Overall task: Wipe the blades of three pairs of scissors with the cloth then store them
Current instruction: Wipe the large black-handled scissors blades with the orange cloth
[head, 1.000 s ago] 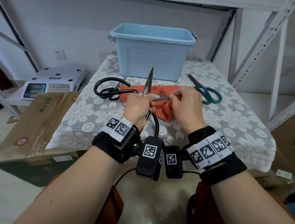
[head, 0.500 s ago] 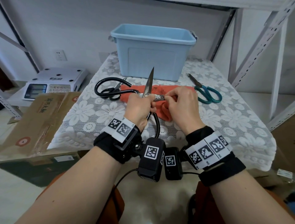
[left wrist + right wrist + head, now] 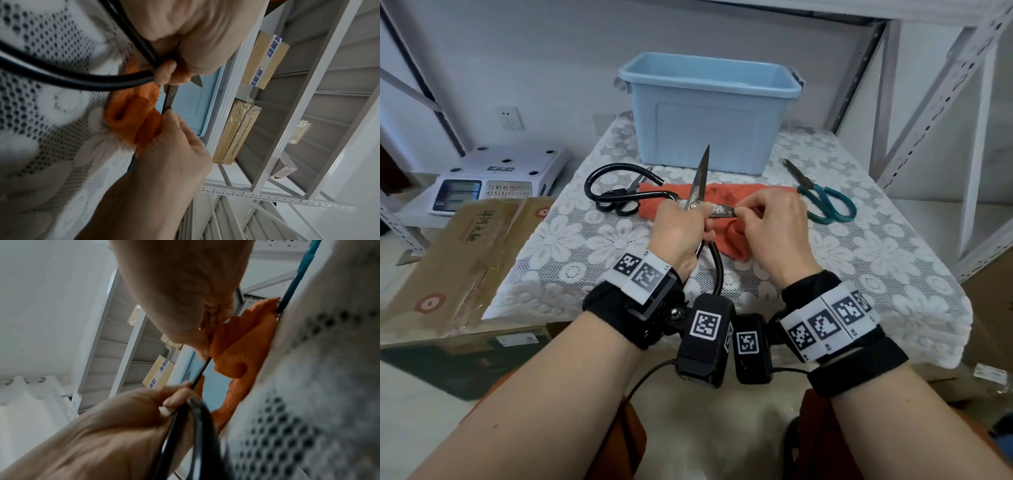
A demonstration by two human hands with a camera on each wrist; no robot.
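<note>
From the head view, a blue bin [image 3: 710, 113] stood at the back of the lace-covered worktop [image 3: 859, 260], small black scissors [image 3: 619, 202] lay to the left, teal scissors [image 3: 825, 202] to the right, both well apart from the hands. The left hand [image 3: 681, 233] gripped the large black scissors [image 3: 700, 181] at the pivot, blades spread, one pointing up. The right hand [image 3: 774, 222] pinched the orange cloth [image 3: 732, 240] round the sideways blade.

From the left wrist, the cloth [image 3: 133, 120] bunched below the blade, a metal shelf rack [image 3: 277, 129] behind.

From the right wrist, cloth [image 3: 242, 350] lay against the worktop, fingers [image 3: 222, 311] curled on it.
</note>
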